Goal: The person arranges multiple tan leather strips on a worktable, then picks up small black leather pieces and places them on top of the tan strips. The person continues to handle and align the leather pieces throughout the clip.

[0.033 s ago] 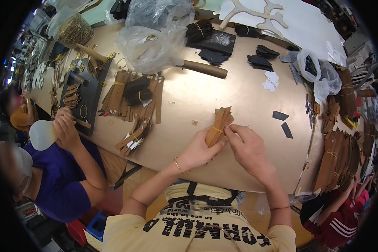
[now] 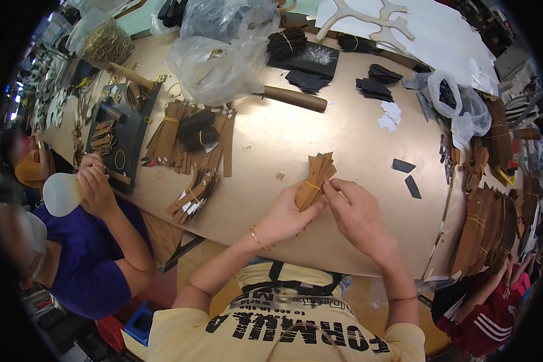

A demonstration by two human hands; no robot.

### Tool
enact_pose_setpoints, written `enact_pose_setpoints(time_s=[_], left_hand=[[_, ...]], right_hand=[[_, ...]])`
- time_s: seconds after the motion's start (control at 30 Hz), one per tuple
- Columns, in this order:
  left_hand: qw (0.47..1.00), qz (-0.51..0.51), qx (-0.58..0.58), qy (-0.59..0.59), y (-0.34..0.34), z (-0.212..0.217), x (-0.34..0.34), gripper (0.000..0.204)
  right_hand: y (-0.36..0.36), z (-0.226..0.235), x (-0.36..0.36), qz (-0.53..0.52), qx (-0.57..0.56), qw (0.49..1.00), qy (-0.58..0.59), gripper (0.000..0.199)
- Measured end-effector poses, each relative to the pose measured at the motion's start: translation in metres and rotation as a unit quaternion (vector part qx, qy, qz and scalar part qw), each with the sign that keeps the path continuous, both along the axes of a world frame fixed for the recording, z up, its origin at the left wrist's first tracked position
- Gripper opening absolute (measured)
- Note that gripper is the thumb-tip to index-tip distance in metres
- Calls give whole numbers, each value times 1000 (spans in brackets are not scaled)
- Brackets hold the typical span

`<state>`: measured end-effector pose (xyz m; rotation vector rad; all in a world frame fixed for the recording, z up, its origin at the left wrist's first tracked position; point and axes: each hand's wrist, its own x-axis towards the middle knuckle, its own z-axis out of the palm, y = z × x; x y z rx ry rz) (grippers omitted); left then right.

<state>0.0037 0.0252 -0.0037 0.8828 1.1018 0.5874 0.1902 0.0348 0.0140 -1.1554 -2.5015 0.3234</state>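
My left hand (image 2: 286, 217) grips a fanned bundle of brown strips (image 2: 317, 174) from below, just above the tan table (image 2: 320, 133). A yellow rubber band (image 2: 312, 186) runs around the bundle's middle. My right hand (image 2: 359, 214) comes in from the right, its thumb and fingertips pinching the bundle at the band. The strips' lower ends are hidden in my left palm.
More banded brown strip bundles (image 2: 187, 139) lie to the left, with clear plastic bags (image 2: 214, 66) and a wooden handle (image 2: 295, 98) behind. Small black pieces (image 2: 404, 166) lie to the right. Brown stacks (image 2: 489, 229) line the right edge. A person in purple (image 2: 93, 181) works at left.
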Motion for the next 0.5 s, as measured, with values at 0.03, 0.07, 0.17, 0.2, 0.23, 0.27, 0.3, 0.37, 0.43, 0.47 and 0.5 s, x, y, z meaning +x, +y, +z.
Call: enact_pose_setpoints(time_s=[0.03,0.07,0.17,0.2,0.23,0.27,0.3,0.37,0.43,0.47,0.5], left_hand=[[1000,10,20,9,-2,-2,2,30],[999,20,41,17,-3,-5,5,31],[984,56,155,65,-4,-17,16,32],[978,62,186,70,-4,-19,18,32],[971,66,216,74,-5,-20,20,31],[964,70,246,77,-5,-19,22,30],[979,33,186,82,-8,-17,22,29],[994,-29,83,71,-17,-8,19,26],[989,-142,-28,33,-37,3,22,25],[980,-186,-67,-10,-44,6,22,24],[972,-208,-105,-23,-47,6,19,26]], right_hand=[[-1,0,0,-6,12,1000,-7,40],[-1,0,-1,-12,31,999,-10,39],[-4,-7,-5,-33,113,993,-28,33],[-4,-10,-6,-44,119,992,-12,31],[-4,-13,-5,-55,121,991,0,28],[-3,-17,-3,-74,112,991,8,26],[-2,-20,0,-92,143,985,9,25],[2,-27,10,-141,169,976,-9,23],[20,-31,46,-256,201,940,-104,12],[30,-31,70,-361,202,910,-29,8],[27,-25,100,-483,157,861,-20,8]])
